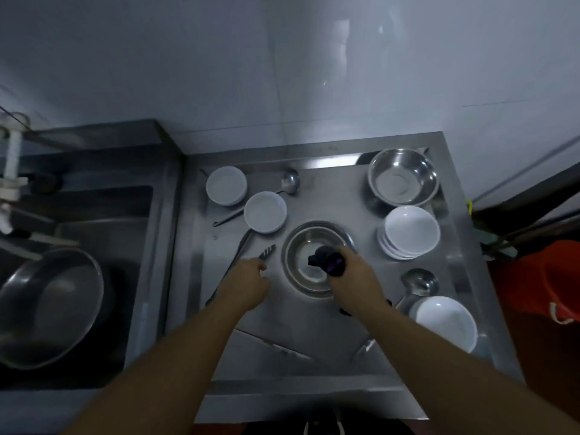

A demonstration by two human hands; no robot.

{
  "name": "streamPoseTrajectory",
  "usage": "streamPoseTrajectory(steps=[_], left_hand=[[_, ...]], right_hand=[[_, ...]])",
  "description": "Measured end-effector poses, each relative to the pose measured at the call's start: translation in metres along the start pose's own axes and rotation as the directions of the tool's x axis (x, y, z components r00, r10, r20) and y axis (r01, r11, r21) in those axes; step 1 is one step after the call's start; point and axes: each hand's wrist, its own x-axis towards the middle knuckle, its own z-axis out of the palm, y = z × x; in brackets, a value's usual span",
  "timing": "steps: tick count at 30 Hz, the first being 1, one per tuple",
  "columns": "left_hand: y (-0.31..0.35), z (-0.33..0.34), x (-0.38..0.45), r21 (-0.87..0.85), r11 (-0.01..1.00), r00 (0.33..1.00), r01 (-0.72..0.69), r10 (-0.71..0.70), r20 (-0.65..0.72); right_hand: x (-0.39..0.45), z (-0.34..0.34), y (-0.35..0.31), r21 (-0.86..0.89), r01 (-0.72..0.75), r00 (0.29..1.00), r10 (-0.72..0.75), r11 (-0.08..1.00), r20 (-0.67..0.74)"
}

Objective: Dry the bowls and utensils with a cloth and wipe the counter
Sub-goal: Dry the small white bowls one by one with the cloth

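While the right hand (354,271) grips the dark cloth (326,262) inside the steel bowl (295,246) at mid worktop (329,350), the left hand (251,277), fingers curled beside the tongs (238,255), steadies nothing; the unheld bowl could skid.

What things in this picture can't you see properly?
Head view:
- Left hand: curled fingertips hidden behind its back; unclear if it grips the tongs.
- Dark object: mostly under the right forearm.
- Ladle: handle hidden by the white bowl.
- Cloth in the right hand: too dark and blurred for detail.
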Motion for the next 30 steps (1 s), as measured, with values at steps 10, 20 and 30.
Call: streamPoseTrajectory(steps=[10,20,30], left_hand=[[-0.037,-0.06,0.114,0.095,0.995,0.999,-0.017,0.021,-0.041],[-0.029,-0.053,0.198,-0.227,0.972,0.998,0.062,-0.06,0.015],[-0.024,-0.064,0.184,-0.512,0.833,0.977,0.21,-0.201,0.074]], right_hand=[[0.066,0.059,-0.03,-0.272,-0.044,0.998,0.054,0.961,0.03],[0.076,0.087,-0.016,-0.16,-0.217,0.975,0.22,0.963,0.005],[0.062,0.079,-0.026,0.263,-0.418,0.904,0.427,0.869,0.024]])
